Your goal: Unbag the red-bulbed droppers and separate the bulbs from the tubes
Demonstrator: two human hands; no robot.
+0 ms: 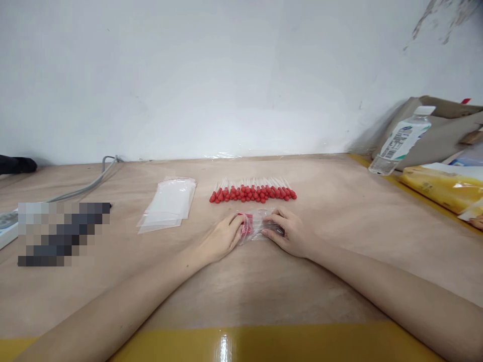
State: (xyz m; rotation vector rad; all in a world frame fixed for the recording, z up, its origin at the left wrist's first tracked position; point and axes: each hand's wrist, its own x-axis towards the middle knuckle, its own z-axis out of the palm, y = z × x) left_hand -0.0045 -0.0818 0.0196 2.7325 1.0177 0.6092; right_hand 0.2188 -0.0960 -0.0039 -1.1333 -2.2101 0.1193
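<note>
Between my hands lies a crumpled clear plastic bag, with something red showing at its left end. My left hand is closed on that left end, its fingers bent over the red part. At the other end my right hand has its thumb and fingers curled together on the plastic. Just beyond the bag is a row of pale sticks with red heads, like big matches, heads pointing toward me. A fanned stack of flat clear bags lies to the left.
A water bottle leans against a grey-brown bag at the back right, beside a yellow packet. On the left are a grey cable, a white power strip and a blurred-out dark object. A wall stands behind the table.
</note>
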